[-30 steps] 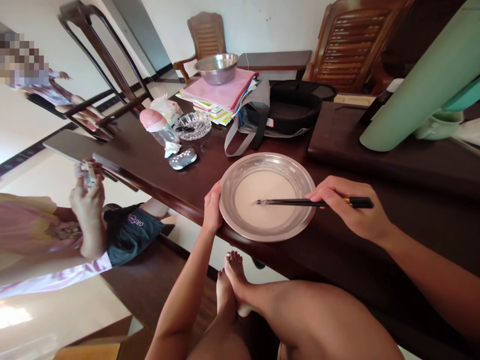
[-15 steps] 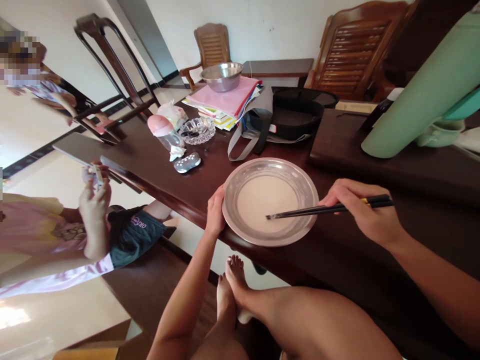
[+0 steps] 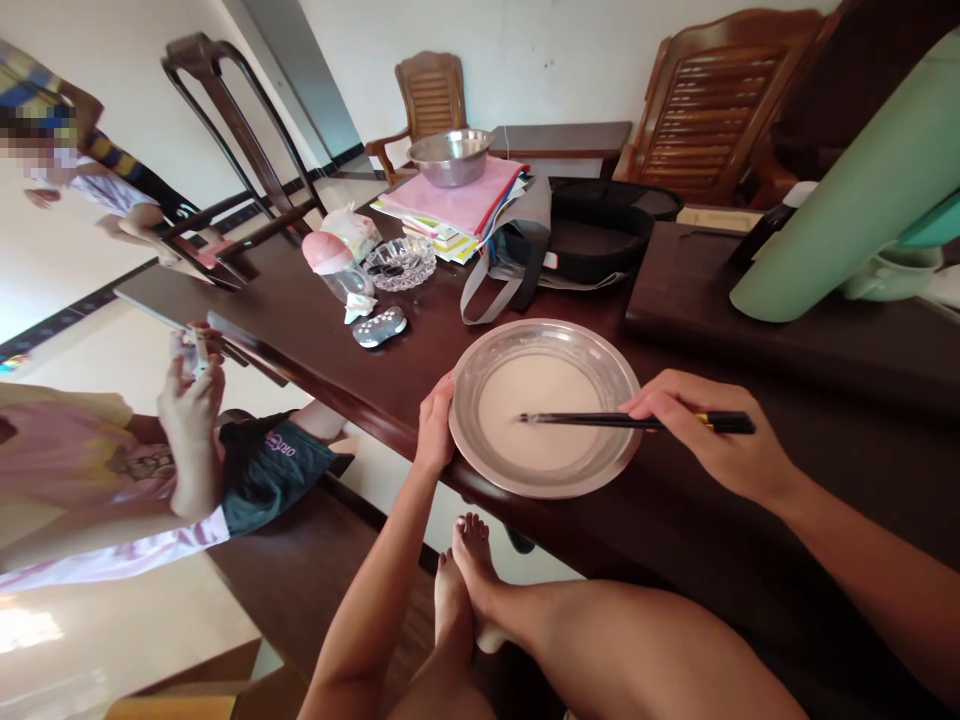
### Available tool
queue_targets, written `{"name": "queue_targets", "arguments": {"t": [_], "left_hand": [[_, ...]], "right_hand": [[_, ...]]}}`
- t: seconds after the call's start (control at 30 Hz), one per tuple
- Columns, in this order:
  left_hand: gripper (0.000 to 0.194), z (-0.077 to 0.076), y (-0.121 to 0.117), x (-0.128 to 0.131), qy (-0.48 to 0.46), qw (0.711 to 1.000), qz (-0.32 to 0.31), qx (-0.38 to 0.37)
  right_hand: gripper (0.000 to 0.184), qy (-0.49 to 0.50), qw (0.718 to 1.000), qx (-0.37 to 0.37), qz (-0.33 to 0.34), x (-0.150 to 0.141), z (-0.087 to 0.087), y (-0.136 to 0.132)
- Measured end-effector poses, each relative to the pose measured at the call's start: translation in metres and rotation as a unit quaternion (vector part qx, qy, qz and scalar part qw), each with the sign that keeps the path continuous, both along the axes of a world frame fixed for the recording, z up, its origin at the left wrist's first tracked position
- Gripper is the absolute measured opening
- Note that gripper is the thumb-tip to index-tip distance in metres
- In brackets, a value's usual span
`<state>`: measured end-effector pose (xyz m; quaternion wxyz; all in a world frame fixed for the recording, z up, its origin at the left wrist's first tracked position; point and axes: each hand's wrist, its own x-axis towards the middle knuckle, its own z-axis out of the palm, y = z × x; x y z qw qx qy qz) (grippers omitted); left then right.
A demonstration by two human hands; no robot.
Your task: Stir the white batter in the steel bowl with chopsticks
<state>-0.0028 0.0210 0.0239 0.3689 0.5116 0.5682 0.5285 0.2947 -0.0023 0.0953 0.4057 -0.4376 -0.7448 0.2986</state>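
A shallow metal plate (image 3: 592, 352) holding a pale liquid rests on the dark wooden table (image 3: 420, 375) near its front edge. My left hand (image 3: 435, 425) grips the plate's left rim, fingers curled against it. My right hand (image 3: 712, 440) is closed on a pair of black chopsticks (image 3: 600, 421) that lie almost level, with their tips in the liquid at the plate's left middle.
Behind the plate lie a grey-strapped black bag (image 3: 577, 235), a stack of books (image 3: 457, 205) under a steel bowl (image 3: 450, 157), a glass ashtray (image 3: 397, 262), a pink-lidded bottle (image 3: 334, 265) and a small remote (image 3: 379, 327). A green cylinder (image 3: 847, 200) leans at right. Another person (image 3: 150, 470) sits at left.
The chopstick tips swept from the plate's left middle toward its lower centre and back to the left. My left hand stayed on the rim. The view shifted slightly.
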Motion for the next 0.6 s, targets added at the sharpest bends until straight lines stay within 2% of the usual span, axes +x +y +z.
{"name": "queue_targets", "arguments": {"t": [0.1, 0.27, 0.43, 0.6], "left_hand": [[0.043, 0.0003, -0.0002, 0.0004, -0.004, 1.000, 0.006, -0.003], [0.043, 0.0025, -0.0010, 0.0009, 0.008, 1.000, 0.015, -0.007], [0.043, 0.0013, -0.0010, 0.0009, 0.020, 1.000, 0.021, -0.005], [0.042, 0.0020, -0.0008, 0.0014, 0.013, 1.000, 0.015, 0.002]], "right_hand": [[0.027, 0.015, 0.999, 0.004, -0.037, 0.0024, -0.0009, 0.0005], [0.024, 0.015, 1.000, -0.009, 0.023, 0.0016, -0.0009, -0.0002], [0.027, 0.015, 0.999, 0.005, -0.028, 0.0036, 0.0008, -0.0003], [0.023, 0.007, 1.000, -0.009, 0.019, 0.0045, 0.0020, -0.0016]]}}
